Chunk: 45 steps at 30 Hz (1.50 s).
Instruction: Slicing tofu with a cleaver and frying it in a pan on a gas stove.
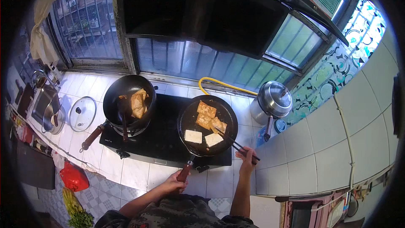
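Note:
My left hand grips the brown wooden handle of a black frying pan on the right side of the gas stove. In the pan lie several browned tofu slices and two white tofu slices. A pair of dark chopsticks is held in my right hand, the tips at the browned slice nearest the white ones. On the left burner stands a black wok with browned tofu pieces and a dark spatula inside.
Left of the wok are a glass lid, a metal pot and the sink. A pressure cooker stands at the right by the tiled wall. Behind the stove runs a yellow hose; a dark range hood hangs above.

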Tool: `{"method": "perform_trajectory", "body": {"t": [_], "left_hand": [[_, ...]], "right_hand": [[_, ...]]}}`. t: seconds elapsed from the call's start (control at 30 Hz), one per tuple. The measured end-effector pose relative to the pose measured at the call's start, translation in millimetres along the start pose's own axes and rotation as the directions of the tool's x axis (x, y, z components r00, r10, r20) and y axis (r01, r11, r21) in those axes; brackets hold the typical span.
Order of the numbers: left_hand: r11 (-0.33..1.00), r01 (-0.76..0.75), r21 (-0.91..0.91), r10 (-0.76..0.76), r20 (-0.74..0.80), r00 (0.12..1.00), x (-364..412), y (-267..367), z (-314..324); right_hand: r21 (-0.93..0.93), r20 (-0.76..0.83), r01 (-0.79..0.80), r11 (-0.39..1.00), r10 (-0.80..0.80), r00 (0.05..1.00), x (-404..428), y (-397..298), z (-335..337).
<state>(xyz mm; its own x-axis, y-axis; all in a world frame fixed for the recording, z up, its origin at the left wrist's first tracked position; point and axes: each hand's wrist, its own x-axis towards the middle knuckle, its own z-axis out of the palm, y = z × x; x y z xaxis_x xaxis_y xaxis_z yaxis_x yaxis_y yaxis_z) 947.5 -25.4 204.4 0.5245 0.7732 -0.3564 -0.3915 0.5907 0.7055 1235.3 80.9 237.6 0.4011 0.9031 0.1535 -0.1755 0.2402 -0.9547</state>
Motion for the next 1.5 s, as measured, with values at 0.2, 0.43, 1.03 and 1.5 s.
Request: {"method": "perform_trajectory", "body": {"t": [0.2,0.43,1.03,1.5], "left_hand": [[1.0,-0.004,0.023,0.003,0.009,1.0,-1,5,5],[1.0,-0.021,0.012,0.021,0.02,1.0,-1,2,2],[0.998,-0.054,-0.034,0.057,0.066,0.996,1,-6,6],[0.997,-0.053,-0.064,0.058,0.075,0.995,4,-11,-1]], "right_hand": [[-0.122,0.043,0.046,0.991,-0.041,0.998,-20,1,7],[-0.103,-0.08,0.017,0.995,-0.025,0.996,-19,-18,-11],[-0.588,0.522,0.534,0.607,-0.219,0.824,-34,-39,92],[-0.621,0.523,0.588,0.518,-0.285,0.803,-44,-29,92]]}}
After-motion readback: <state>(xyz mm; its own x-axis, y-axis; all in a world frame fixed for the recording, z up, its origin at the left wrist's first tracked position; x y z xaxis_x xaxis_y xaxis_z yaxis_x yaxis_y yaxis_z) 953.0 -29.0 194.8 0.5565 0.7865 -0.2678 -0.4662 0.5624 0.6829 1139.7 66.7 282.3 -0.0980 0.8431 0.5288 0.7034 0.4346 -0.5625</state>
